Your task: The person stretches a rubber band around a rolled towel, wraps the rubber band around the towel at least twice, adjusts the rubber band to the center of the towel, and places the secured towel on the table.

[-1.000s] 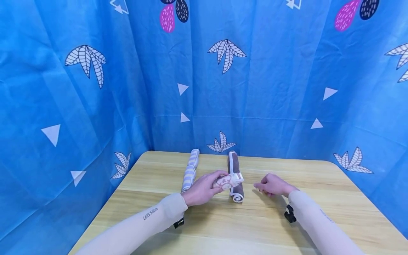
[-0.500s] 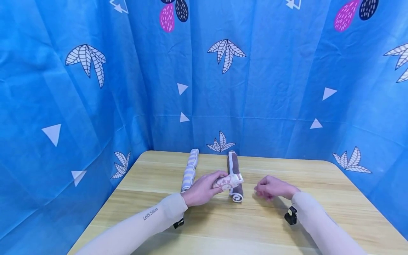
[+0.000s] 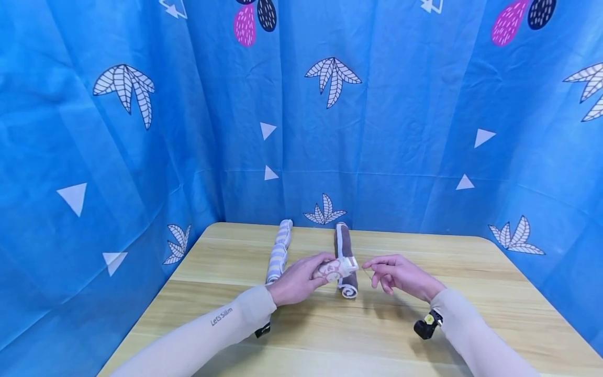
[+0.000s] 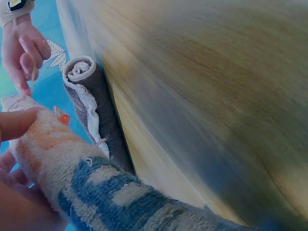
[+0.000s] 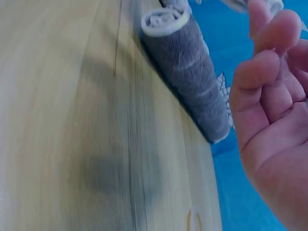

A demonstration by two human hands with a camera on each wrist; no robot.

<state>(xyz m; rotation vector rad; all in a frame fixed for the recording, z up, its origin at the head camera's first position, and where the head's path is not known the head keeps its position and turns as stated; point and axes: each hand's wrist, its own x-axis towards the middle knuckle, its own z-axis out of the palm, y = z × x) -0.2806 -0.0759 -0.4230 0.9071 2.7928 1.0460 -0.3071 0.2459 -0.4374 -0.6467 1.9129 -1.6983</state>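
Note:
My left hand [image 3: 299,280] grips a rolled towel [image 3: 335,268] with a pink-and-white pattern above the table; in the left wrist view its nearer part is blue and white. My right hand [image 3: 402,275] is just right of the roll's white end, fingers bent. A thin tan rubber band [image 4: 33,73] hangs between its fingers, small and partly hidden. Behind the held roll lies a grey-brown rolled towel [image 3: 346,246] with white edging, also seen from its coiled end in the right wrist view. Left of it is a striped lavender-and-white rolled towel [image 3: 279,251], partly behind my left hand.
The wooden table [image 3: 306,345] runs back to a blue patterned curtain [image 3: 400,131] behind and at both sides. A yellowish loop [image 5: 188,221], like another rubber band, lies on the table in the right wrist view. A black wrist camera [image 3: 425,329] sits below my right sleeve.
My right hand has come up from the table and moved left to the held towel's end, with the thin band now showing at its fingers. My left hand has stayed in place.

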